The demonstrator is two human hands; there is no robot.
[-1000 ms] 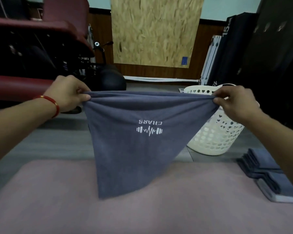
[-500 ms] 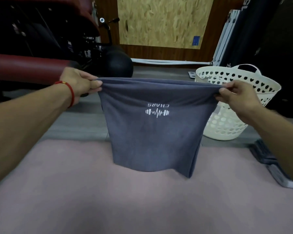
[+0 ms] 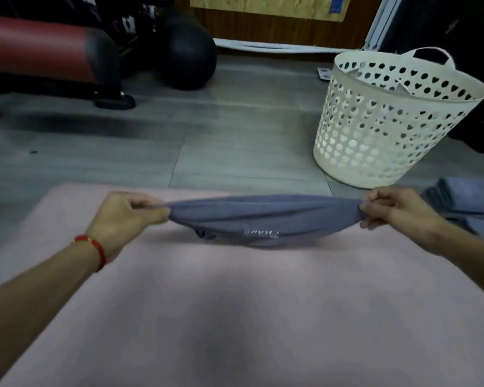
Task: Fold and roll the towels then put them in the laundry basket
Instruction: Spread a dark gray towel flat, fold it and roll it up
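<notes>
A grey towel point(image 3: 263, 216) with a white logo is stretched between my two hands, low over the far part of the pink mat point(image 3: 235, 317). My left hand point(image 3: 126, 219) pinches its left corner and my right hand point(image 3: 394, 210) pinches its right corner. The cloth sags and bunches in the middle, its lower edge touching the mat. A white laundry basket point(image 3: 391, 118) with heart-shaped holes stands on the floor beyond my right hand. I see nothing inside it.
A pile of grey towels point(image 3: 470, 202) lies at the right edge of the mat. Red-padded gym equipment point(image 3: 48, 51) and a black ball point(image 3: 187, 54) stand at the back left. Grey floor point(image 3: 207, 141) separates the mat from them.
Both hands lowered the towel from chest height to the mat. It hung flat and open before; now it is bunched just above the mat. My view has tilted downward.
</notes>
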